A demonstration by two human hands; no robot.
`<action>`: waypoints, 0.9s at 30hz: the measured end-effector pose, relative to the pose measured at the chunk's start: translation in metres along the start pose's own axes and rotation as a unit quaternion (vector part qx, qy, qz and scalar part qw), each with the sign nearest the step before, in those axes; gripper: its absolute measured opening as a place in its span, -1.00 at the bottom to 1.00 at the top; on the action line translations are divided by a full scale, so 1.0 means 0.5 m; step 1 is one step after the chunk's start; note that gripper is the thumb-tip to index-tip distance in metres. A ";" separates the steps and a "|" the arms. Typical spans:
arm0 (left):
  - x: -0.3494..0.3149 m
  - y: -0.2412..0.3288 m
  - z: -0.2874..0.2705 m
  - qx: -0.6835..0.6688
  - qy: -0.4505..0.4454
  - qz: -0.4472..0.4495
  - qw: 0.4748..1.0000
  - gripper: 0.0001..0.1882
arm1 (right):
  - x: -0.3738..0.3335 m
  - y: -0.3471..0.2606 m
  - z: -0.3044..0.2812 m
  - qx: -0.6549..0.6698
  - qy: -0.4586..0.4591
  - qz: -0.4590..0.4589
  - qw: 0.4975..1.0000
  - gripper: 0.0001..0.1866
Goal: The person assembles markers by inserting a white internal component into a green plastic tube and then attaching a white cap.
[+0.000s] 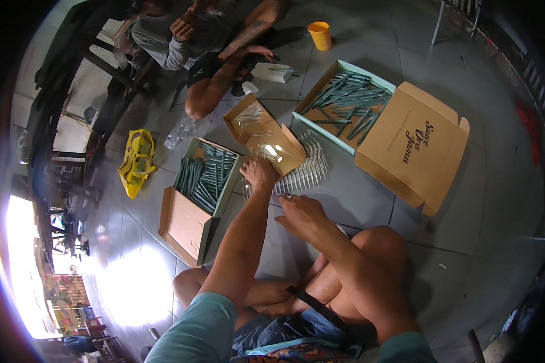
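Observation:
My left hand (261, 173) reaches to the near left corner of a small open cardboard box (292, 144), its fingers curled downward. To its right, my right hand (302, 214) is bent over the floor by the near edge of a fan of thin, clear-white pieces (309, 172), fingers curled in. Whatever either hand pinches is too small to make out. More such slim pieces lie inside the small box. Left of my left hand stands an open box (183, 221) packed with dark green pen-like sticks (207, 176).
A larger open box (413, 146) at the right holds more green sticks. Across from me sits another person (203, 100) beside a small white box (272, 72). A yellow cup (320, 36), a yellow bag (137, 162) and clear plastic (181, 132) rest on the grey tiles.

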State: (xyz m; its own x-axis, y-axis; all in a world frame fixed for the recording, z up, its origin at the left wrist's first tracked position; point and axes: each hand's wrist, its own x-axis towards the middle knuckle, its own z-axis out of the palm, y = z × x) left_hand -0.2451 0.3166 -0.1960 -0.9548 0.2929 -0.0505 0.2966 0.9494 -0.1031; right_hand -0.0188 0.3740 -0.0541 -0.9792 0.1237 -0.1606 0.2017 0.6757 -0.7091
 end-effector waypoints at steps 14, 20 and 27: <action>0.048 0.023 -0.034 -0.136 -0.128 -0.145 0.972 -0.59 | 0.008 0.010 0.010 0.007 0.003 0.001 1.000 -0.57; 0.000 0.037 -0.053 -0.182 -0.055 -0.117 0.975 -0.65 | 0.026 0.028 -0.008 -0.009 -0.045 0.050 0.998 -0.52; -0.086 -0.064 -0.079 -0.465 0.022 0.029 0.885 -0.60 | 0.039 0.033 -0.022 -0.020 0.048 0.120 0.991 -0.59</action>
State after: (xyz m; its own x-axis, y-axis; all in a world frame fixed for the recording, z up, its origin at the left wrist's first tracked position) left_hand -0.2139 0.2782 -0.1512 -0.9441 0.3295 0.0118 0.2223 0.6098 0.7608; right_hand -0.0346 0.3955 -0.0612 -0.9011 0.3511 -0.2543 0.4298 0.6464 -0.6304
